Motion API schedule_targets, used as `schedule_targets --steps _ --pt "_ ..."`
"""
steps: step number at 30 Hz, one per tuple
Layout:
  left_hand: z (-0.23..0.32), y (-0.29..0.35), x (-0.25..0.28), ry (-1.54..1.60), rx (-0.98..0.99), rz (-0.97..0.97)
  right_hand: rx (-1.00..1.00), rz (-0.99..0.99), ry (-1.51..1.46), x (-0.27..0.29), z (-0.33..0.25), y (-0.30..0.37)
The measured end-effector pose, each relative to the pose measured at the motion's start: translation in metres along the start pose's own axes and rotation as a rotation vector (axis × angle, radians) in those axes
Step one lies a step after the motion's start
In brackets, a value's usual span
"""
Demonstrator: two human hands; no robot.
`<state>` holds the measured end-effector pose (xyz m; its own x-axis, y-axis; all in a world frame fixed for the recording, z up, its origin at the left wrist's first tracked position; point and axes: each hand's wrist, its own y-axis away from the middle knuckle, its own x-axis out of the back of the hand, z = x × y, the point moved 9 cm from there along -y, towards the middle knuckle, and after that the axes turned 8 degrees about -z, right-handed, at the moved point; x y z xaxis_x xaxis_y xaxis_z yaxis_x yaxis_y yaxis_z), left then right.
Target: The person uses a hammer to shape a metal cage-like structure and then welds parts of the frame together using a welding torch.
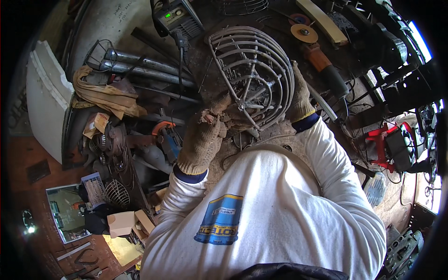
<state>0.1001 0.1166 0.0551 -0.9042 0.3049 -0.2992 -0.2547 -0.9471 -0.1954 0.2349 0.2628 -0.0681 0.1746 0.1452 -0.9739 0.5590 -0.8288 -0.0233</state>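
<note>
A half-round basket of welded metal bars [254, 77] is tilted up in front of my chest, its straight rim facing left and a small spoked ring inside it. My right hand [301, 98], in a worn knitted glove, grips its curved bars from the right side. At the lower left corner my left hand [204, 135], in a dirty, torn glove of the same kind, is closed at the rim. The fingertips of both hands are partly hidden behind the bars.
An angle grinder [322, 65] with a tan disc lies right of the basket. Beyond its left side stands a welding machine [179, 18] with a thick cable plug. Metal tubes [144, 67] and a tan cloth [105, 93] lie left; a red-framed object [382, 144] is at right.
</note>
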Motion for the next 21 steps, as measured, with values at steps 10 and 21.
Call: schedule_targets --steps 10,21 --pt "0.016 -0.008 0.002 0.002 -0.016 0.111 -0.020 -0.307 -0.126 -0.009 -0.020 -0.004" --pt "0.002 -0.016 0.005 0.220 0.071 0.209 -0.091 0.023 0.228 0.002 -0.033 -0.016"
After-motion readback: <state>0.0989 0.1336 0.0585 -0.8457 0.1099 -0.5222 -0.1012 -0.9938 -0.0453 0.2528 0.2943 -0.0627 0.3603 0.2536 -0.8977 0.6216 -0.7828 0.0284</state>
